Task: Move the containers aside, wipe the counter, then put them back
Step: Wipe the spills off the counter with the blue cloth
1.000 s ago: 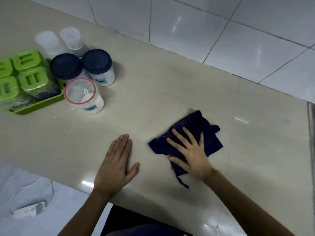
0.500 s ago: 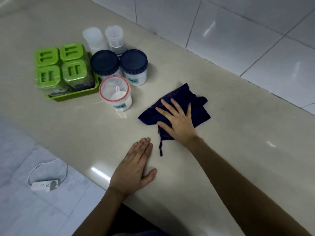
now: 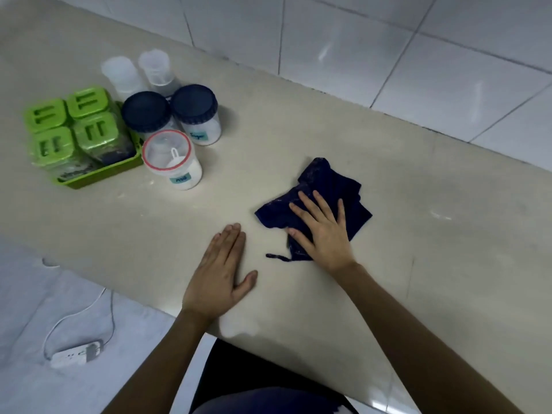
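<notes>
A dark blue cloth [image 3: 325, 180] lies crumpled on the beige counter [image 3: 433, 210]. My right hand [image 3: 324, 231] presses flat on it with fingers spread. My left hand [image 3: 219, 270] rests palm down on the bare counter just left of the cloth, holding nothing. The containers stand grouped at the far left: a red-rimmed jar [image 3: 170, 158] with a scoop inside, two dark-lidded jars [image 3: 146, 112] [image 3: 194, 104], two clear cups [image 3: 121, 71] [image 3: 155, 65], and a green tray [image 3: 98, 177] holding several green-lidded boxes [image 3: 86, 103].
A white tiled wall [image 3: 388, 40] runs along the counter's far side. The counter's near edge passes under my left wrist. Below on the floor lies a white power strip [image 3: 77, 352] with its cable.
My right hand slid the cloth left, close to the red-rimmed jar, then back right, away from the containers. My left hand has stayed flat on the counter.
</notes>
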Available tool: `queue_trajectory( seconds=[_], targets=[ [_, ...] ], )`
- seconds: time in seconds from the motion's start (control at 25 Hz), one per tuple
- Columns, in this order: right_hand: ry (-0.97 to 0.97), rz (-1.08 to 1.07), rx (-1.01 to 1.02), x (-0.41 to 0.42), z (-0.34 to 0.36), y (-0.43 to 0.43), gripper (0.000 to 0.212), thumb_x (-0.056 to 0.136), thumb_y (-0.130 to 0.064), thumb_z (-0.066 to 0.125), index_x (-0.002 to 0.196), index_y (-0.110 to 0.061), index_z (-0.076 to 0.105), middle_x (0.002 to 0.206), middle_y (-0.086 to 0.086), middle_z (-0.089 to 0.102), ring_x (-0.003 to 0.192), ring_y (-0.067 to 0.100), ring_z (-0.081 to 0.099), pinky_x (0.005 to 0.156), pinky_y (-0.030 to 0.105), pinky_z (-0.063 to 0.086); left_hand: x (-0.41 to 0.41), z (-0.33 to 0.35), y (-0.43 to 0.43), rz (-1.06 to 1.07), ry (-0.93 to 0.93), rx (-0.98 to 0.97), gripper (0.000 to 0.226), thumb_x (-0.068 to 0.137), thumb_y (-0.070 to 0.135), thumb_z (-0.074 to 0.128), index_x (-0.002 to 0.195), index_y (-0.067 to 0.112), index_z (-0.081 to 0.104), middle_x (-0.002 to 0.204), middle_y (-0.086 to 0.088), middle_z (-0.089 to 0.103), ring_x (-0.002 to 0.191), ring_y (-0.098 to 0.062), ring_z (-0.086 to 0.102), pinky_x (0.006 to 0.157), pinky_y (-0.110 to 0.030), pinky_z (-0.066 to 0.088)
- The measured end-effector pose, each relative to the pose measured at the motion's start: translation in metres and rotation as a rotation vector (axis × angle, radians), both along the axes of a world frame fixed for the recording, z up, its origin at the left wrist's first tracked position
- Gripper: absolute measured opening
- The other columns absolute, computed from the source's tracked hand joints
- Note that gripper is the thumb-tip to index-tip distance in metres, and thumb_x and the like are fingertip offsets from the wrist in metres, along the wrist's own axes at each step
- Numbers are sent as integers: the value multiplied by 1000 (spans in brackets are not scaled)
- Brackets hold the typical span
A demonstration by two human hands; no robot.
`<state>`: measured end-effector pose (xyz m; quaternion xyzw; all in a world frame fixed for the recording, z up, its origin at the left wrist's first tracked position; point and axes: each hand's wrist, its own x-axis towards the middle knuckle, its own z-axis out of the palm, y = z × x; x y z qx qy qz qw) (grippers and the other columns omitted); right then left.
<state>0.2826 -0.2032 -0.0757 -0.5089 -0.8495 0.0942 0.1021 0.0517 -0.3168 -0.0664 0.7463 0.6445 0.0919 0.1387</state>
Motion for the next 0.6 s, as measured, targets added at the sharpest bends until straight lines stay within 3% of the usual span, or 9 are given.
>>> queue_trajectory(
  seconds=[0.28,0.6],
  targets=[
    [7,-114,-31,48,2,-91,55,95,-57,29,142,-30,40,155,-7,30,147,17,14,115,61,8,5,3,0,-10,100,18,74,91,51,35,144,0,33,155,-18,29,146,-28,23,121,-37,11],
    [-45,-291,-50,107,9,-176,54,95,-58,32,143,-33,38,156,-10,27,147,14,12,117,56,5,96,19,3,-214,-17,-2,64,96,45,37,145,4,32,155,-14,29,145,-25,23,120,-38,20]
  ],
)
